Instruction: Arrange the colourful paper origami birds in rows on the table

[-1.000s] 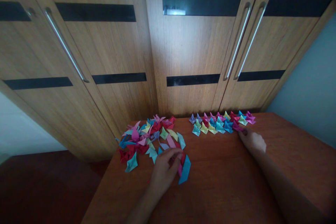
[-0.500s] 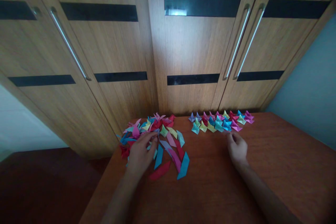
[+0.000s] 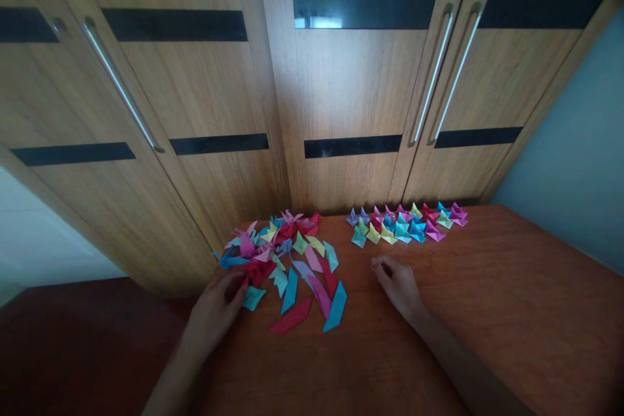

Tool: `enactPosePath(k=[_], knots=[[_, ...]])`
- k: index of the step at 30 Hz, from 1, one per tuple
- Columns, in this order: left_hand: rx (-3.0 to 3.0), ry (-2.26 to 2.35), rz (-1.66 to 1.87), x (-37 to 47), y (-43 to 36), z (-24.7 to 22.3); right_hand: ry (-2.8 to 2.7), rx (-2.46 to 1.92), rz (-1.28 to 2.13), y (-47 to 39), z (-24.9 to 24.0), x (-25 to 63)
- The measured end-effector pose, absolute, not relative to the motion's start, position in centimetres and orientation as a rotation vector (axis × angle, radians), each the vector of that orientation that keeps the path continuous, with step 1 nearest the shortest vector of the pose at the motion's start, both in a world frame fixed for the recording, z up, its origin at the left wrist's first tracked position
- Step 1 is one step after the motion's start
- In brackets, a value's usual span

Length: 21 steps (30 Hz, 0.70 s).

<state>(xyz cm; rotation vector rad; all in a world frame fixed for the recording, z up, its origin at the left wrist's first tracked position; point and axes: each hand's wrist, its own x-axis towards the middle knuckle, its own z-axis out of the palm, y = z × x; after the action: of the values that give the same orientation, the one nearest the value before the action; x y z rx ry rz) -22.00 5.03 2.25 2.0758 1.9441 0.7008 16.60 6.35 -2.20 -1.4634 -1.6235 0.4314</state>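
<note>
Reference: paper pile. Your left hand was half-curled, fingertips at red folded paper on the pile's left side; grip could not be told. Your right hand, loosely curled, was right of the pile, contents unclear. Folded-paper rows stood beyond it, also right of the pile.

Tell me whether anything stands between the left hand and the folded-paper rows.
Yes: several loose paper strips lie on the table between the left hand and the folded-paper rows. They look flat, so the hand could likely pass above.
</note>
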Motion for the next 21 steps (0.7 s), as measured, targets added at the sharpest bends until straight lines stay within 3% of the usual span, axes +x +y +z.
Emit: enactPosePath(k=[21], knots=[[2.21, 1.776, 0.814, -20.4, 1.1, 1.3, -1.696, -1.475, 0.533, 6.3, -2.0, 16.4]])
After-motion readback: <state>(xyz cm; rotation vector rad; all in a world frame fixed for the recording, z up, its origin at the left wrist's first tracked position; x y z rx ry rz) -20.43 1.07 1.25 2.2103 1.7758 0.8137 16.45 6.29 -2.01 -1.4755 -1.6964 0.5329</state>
